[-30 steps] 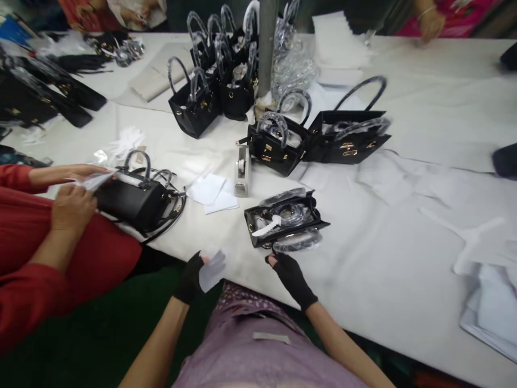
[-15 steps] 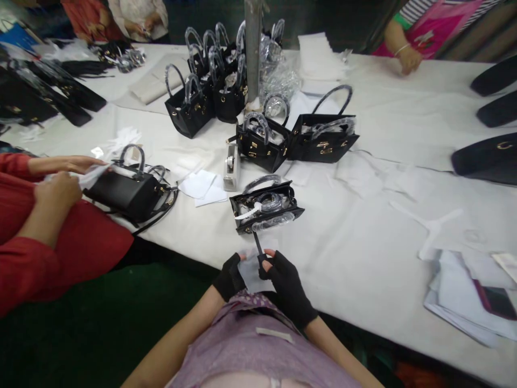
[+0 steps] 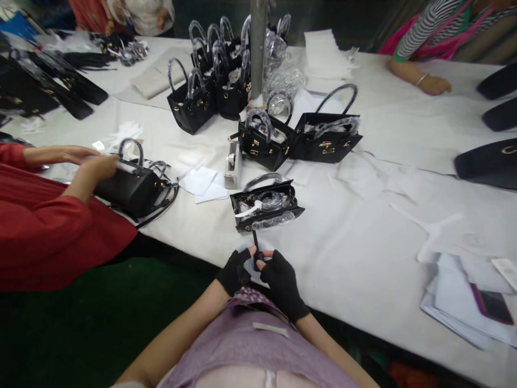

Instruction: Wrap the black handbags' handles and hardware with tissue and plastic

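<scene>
My right hand (image 3: pixel 283 284), in a black fingerless glove, pinches a narrow black strap (image 3: pixel 255 240) reaching from the near side of a small black handbag (image 3: pixel 267 205). My left hand (image 3: pixel 235 272), gloved alike, is closed on a thin white sheet (image 3: pixel 251 265) around the strap's lower end. Both hands meet at the table's front edge, just below the bag. The handbag stands open at the top, with plastic-wrapped handles and a white tag inside. How far the sheet goes round the strap is hidden by my fingers.
More black handbags (image 3: pixel 327 137) stand behind, near a metal post (image 3: pixel 257 48). A tape dispenser-like grey block (image 3: pixel 232 166) and white sheets (image 3: pixel 204 183) lie left. At right are a paper stack (image 3: pixel 448 302) and phone (image 3: pixel 490 303). A red-sleeved co-worker (image 3: pixel 48 226) handles another bag.
My hands have drawn closer together, and the sheet is now gathered around the strap instead of spread out. The red-sleeved co-worker's hands have moved right onto their bag.
</scene>
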The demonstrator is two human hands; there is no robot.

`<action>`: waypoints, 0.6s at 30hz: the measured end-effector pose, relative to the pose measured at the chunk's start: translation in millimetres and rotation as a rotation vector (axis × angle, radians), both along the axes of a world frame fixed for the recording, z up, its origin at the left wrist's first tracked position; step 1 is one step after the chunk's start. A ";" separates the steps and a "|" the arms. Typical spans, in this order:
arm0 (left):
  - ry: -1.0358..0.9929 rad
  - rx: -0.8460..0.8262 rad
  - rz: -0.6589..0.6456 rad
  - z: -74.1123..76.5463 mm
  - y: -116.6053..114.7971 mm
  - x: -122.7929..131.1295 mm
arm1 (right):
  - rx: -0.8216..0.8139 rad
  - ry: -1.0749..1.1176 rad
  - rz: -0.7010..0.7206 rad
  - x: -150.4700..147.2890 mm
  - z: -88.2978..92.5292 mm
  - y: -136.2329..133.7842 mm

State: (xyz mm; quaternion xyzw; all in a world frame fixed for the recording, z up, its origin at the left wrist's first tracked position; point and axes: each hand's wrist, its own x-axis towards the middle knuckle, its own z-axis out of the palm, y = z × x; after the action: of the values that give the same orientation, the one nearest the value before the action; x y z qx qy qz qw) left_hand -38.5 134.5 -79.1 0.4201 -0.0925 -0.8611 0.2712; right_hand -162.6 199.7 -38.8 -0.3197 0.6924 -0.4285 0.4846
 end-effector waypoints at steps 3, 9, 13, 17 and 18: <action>-0.060 -0.030 -0.008 -2.3 -3.8 -2.8 | 0.004 0.106 0.044 -1.5 0.0 2.6; -0.002 0.051 -0.086 13.8 -15.1 -4.2 | -0.060 0.415 -0.105 -25.2 -3.8 9.6; 0.039 0.085 -0.098 22.5 -14.6 -2.8 | 0.017 0.212 -0.118 -45.9 -8.7 8.3; 0.113 0.002 -0.118 19.7 -12.9 0.3 | 0.000 -0.195 0.102 -48.3 -1.5 3.4; 0.117 -0.032 -0.128 19.4 -12.7 1.8 | -0.006 -0.175 0.110 -47.2 0.9 3.1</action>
State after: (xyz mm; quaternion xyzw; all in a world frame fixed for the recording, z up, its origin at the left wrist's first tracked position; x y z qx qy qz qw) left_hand -36.7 121.9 -59.6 0.3578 -0.1168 -0.8982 0.2270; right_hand -209.7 202.9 -37.9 -0.3199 0.6275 -0.4296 0.5650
